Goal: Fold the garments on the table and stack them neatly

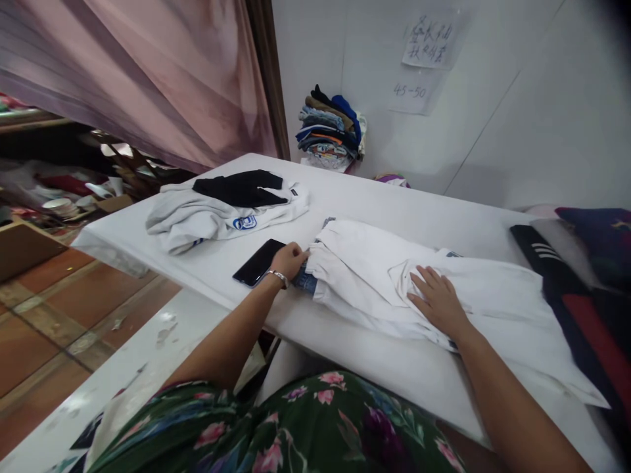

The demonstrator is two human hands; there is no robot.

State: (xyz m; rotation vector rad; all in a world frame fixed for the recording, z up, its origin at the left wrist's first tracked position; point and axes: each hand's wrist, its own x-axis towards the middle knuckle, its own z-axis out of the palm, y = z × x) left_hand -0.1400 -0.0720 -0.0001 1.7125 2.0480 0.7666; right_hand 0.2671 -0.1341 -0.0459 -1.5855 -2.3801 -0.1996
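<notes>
White trousers (365, 263) lie lengthwise on the white table, their gathered waistband at the left and the legs reaching right. Blue denim (305, 282) peeks out from under the waistband. My left hand (288, 261), with a bracelet at the wrist, is closed, its fingertips pinching the waistband edge. Flat on the trousers, near a wrinkled fold, rests my right hand (438, 302) with its fingers spread. A black phone (257, 263) lies just left of my left hand, partly behind the wrist.
A white sweatshirt (187, 217) with a black garment (241, 188) on it lies at the far left of the table (335, 197). Folded clothes (330, 128) are stacked by the wall. Dark clothes (582, 289) lie at the right. A pink curtain (148, 72) hangs at the left.
</notes>
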